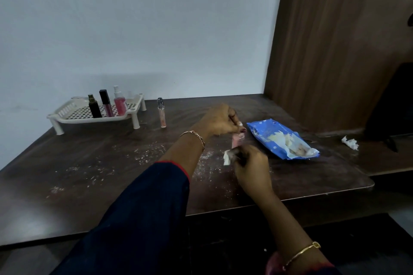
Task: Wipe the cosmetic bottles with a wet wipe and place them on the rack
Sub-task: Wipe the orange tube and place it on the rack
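Note:
My left hand (220,121) grips the top of a small pink bottle (237,140) and holds it upright just above the dark table. Just below it, my right hand (251,168) pinches a white wet wipe (227,156) against the bottle's lower part. A white perforated rack (73,115) stands at the back left. On it are a black bottle (95,107), a black-capped lip gloss tube (106,103) and a pink spray bottle (119,101). A slim clear tube (161,113) stands on the table right of the rack.
An open blue wet-wipe pack (282,138) lies right of my hands. A crumpled used wipe (350,142) sits further right near a wooden panel (335,40). White crumbs are scattered over the dark table (89,163). A white wall runs behind.

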Available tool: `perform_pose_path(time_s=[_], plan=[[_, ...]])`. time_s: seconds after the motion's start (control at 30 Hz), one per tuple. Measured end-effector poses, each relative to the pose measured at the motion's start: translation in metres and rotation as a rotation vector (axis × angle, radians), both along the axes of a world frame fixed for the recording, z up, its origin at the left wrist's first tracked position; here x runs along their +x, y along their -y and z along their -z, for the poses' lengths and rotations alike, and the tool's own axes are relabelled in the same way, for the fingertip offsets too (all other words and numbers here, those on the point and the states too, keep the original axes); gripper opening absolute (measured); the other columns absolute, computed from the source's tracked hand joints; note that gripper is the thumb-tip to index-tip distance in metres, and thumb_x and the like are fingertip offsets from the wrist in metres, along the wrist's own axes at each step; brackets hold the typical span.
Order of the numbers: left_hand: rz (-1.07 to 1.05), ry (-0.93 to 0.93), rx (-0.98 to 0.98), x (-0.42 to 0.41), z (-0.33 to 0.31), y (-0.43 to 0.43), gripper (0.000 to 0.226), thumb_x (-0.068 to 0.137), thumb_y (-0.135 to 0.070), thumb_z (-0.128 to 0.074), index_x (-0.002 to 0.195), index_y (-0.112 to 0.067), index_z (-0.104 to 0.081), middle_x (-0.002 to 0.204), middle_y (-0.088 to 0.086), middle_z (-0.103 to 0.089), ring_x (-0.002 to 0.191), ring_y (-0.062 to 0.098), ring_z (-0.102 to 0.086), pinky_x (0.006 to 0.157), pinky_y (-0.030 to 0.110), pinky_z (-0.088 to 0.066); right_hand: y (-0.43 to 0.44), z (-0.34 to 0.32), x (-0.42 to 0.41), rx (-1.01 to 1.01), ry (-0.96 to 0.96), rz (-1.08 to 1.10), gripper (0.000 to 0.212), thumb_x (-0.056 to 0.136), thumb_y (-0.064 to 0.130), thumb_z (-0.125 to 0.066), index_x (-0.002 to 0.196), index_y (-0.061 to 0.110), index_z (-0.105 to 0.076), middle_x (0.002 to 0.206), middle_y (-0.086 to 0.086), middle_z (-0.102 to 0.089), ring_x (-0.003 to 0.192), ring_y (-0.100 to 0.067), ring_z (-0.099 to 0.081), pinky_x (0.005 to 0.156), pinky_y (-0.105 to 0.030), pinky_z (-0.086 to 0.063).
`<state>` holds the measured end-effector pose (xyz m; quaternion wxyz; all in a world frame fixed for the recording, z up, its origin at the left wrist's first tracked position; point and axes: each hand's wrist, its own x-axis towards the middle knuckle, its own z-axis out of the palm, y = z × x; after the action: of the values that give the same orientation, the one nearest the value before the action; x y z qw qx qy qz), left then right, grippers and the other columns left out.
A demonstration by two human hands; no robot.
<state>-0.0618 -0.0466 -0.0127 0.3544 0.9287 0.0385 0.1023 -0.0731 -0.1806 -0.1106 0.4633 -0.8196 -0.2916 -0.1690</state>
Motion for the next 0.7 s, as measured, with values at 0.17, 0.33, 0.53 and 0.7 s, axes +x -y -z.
perform_pose_path(time_s=[0.17, 0.33, 0.53, 0.7], plan=[[0.090, -0.055, -0.117, -0.019, -0.008, -0.011, 0.025, 0.078, -0.003, -0.071, 0.100, 0.007, -0.064, 0.078, 0.007, -0.064, 0.071, 0.017, -0.059, 0.060, 0.019, -0.051, 0.018, 0.003, 0.012, 0.351, -0.372, 0.026, 0.007, 0.081, 0.004, -0.067, 0.085, 0.010, -0.069, 0.082, -0.001, -0.070, 0.079, -0.017, -0.066, 0.075, -0.028, -0.050], [0.215, -0.102, -0.159, -0.038, -0.009, -0.012, 0.013, 0.079, -0.002, -0.068, 0.091, -0.007, -0.066, 0.088, 0.005, -0.066, 0.086, 0.020, -0.062, 0.086, 0.033, -0.052, 0.029, 0.007, 0.010, 0.681, -0.647, -0.017, 0.009, 0.087, 0.002, -0.061, 0.093, 0.004, -0.068, 0.089, -0.010, -0.070, 0.080, -0.014, -0.063, 0.075, -0.025, -0.051], [0.226, -0.113, -0.177, -0.042, -0.007, -0.002, 0.023, 0.078, 0.001, -0.067, 0.082, -0.021, -0.066, 0.084, -0.009, -0.067, 0.070, -0.003, -0.062, 0.071, 0.011, -0.051, 0.033, 0.007, 0.011, 0.686, -0.701, -0.021, 0.009, 0.089, 0.002, -0.059, 0.096, 0.006, -0.064, 0.090, -0.010, -0.068, 0.079, -0.013, -0.062, 0.071, -0.020, -0.049], [0.201, -0.066, -0.187, -0.040, -0.002, -0.001, 0.024, 0.078, 0.004, -0.068, 0.102, 0.003, -0.066, 0.101, 0.008, -0.069, 0.078, 0.006, -0.064, 0.076, 0.017, -0.052, 0.022, -0.002, 0.005, 0.593, -0.569, -0.076, 0.013, 0.087, 0.001, -0.061, 0.100, 0.001, -0.063, 0.096, -0.015, -0.069, 0.084, -0.016, -0.063, 0.078, -0.026, -0.051]])
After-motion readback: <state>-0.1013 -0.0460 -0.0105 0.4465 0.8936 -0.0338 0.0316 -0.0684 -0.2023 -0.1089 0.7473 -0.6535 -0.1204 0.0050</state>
